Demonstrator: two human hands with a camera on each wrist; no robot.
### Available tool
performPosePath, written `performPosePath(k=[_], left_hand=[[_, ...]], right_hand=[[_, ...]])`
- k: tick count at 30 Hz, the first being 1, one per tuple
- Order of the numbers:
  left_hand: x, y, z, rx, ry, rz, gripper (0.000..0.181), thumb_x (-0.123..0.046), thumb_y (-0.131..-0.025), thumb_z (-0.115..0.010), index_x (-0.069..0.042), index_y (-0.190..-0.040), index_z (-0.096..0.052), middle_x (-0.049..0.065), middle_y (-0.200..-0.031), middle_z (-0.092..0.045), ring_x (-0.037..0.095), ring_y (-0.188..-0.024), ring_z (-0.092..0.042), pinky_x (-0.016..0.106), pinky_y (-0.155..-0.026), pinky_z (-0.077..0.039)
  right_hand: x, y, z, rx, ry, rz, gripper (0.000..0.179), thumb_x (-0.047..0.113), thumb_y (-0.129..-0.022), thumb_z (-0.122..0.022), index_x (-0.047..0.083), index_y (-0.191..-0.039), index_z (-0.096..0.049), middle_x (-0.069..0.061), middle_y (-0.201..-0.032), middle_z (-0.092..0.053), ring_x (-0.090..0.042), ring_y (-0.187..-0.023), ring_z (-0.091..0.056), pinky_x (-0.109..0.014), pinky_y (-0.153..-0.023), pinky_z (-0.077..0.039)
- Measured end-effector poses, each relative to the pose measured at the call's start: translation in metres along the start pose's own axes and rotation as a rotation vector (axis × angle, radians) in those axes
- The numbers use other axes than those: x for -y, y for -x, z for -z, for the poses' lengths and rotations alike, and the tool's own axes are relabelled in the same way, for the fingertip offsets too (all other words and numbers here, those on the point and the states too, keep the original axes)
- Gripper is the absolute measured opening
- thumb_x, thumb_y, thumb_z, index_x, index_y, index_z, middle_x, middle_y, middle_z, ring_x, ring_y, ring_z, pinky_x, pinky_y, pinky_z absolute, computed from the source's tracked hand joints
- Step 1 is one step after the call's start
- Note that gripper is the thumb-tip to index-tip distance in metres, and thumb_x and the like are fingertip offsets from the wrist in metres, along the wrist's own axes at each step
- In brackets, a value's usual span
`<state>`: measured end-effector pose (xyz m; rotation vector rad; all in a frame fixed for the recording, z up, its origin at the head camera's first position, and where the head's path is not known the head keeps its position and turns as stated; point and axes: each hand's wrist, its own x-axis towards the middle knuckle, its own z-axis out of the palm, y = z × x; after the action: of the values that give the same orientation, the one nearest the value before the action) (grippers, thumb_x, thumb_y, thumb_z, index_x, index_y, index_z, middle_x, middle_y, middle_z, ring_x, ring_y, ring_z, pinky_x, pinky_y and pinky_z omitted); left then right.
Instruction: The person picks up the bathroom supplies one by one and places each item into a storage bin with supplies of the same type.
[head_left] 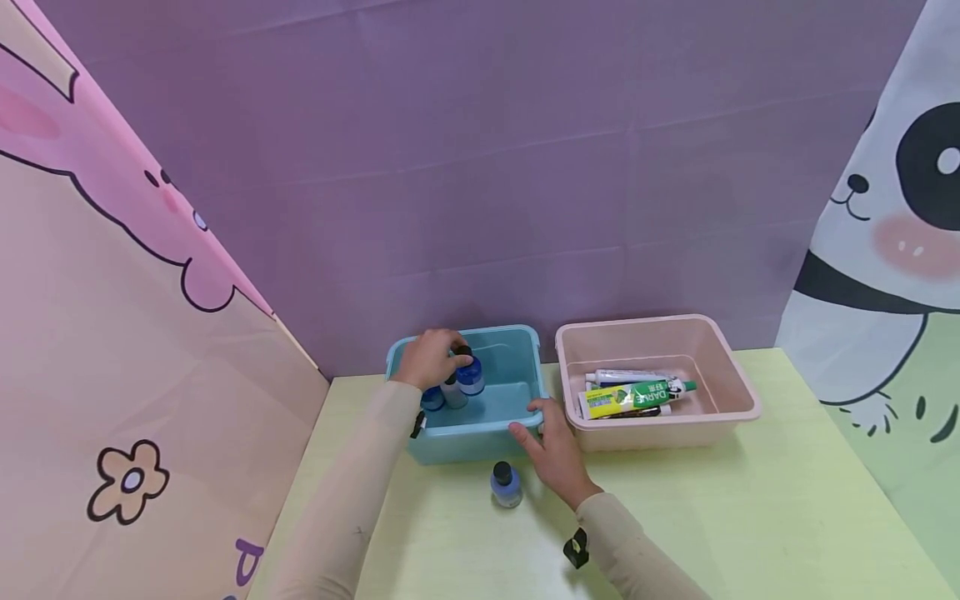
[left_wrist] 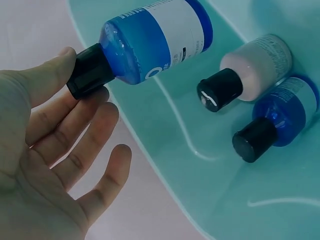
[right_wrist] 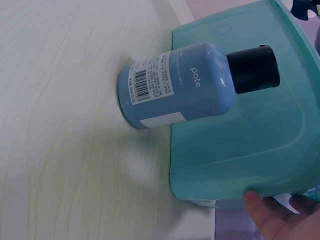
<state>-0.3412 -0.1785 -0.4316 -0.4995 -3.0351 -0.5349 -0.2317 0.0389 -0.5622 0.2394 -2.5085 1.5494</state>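
Inside the teal basket [head_left: 468, 446], my left hand [head_left: 429, 360] pinches a blue bottle [left_wrist: 155, 40] by its black cap, thumb on one side and fingertips on the other. Below it in the basket stand a pale pink bottle [left_wrist: 260, 65] and another blue bottle [left_wrist: 287, 112], both black-capped. My right hand [head_left: 558, 454] grips the basket's front right corner, thumb on the front and a finger over the rim; its other fingers are partly hidden. A lavender-blue bottle [right_wrist: 175, 85] with a black cap stands upright on the table in front of the basket, near my right thumb.
A pink basket [head_left: 660, 433] stands right of the teal one. In it lie a yellow-and-green toothpaste tube [head_left: 633, 398] and several other tubes. Both baskets are close to the purple backdrop [head_left: 480, 183] on a pale wood-grain table [head_left: 787, 500].
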Motion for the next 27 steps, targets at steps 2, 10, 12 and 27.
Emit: performPosePath(k=[2,10,12,27], left_hand=[[0.001,-0.003,-0.003,0.006,-0.010,0.003,0.026,-0.030,-0.094,-0.075,-0.013,-0.114,-0.077,0.006,-0.109,-0.076,0.024,-0.099,-0.072,0.045,-0.088,-0.059],[0.004,-0.010,-0.009,0.022,-0.030,0.017,0.027,-0.030,-0.094,-0.075,-0.012,-0.114,-0.077,0.007,-0.107,-0.076,0.023,-0.097,-0.071,0.045,-0.088,-0.059],[0.004,-0.012,-0.010,0.026,-0.030,0.022,0.028,-0.030,-0.094,-0.075,-0.011,-0.115,-0.077,0.007,-0.107,-0.076,0.023,-0.097,-0.070,0.045,-0.089,-0.059],[0.000,-0.024,-0.015,0.072,-0.068,0.056,0.029,-0.028,-0.094,-0.076,-0.010,-0.117,-0.077,0.008,-0.110,-0.076,0.024,-0.099,-0.070,0.044,-0.090,-0.059]], right_hand=[[0.001,0.000,0.001,0.007,0.002,-0.006,0.049,0.050,-0.099,-0.062,0.013,-0.128,-0.048,-0.013,-0.138,-0.051,-0.034,-0.124,-0.054,-0.058,-0.110,-0.046],[0.002,0.000,0.002,0.012,-0.008,-0.014,0.049,0.050,-0.099,-0.062,0.013,-0.128,-0.047,-0.013,-0.138,-0.051,-0.035,-0.125,-0.055,-0.060,-0.111,-0.046],[0.001,0.000,0.002,0.014,-0.009,-0.014,0.049,0.050,-0.099,-0.062,0.013,-0.128,-0.047,-0.013,-0.138,-0.051,-0.035,-0.125,-0.055,-0.060,-0.111,-0.045],[0.002,0.000,0.002,0.029,-0.006,-0.038,0.051,0.050,-0.099,-0.063,0.015,-0.131,-0.045,-0.014,-0.144,-0.050,-0.037,-0.130,-0.054,-0.060,-0.113,-0.043]])
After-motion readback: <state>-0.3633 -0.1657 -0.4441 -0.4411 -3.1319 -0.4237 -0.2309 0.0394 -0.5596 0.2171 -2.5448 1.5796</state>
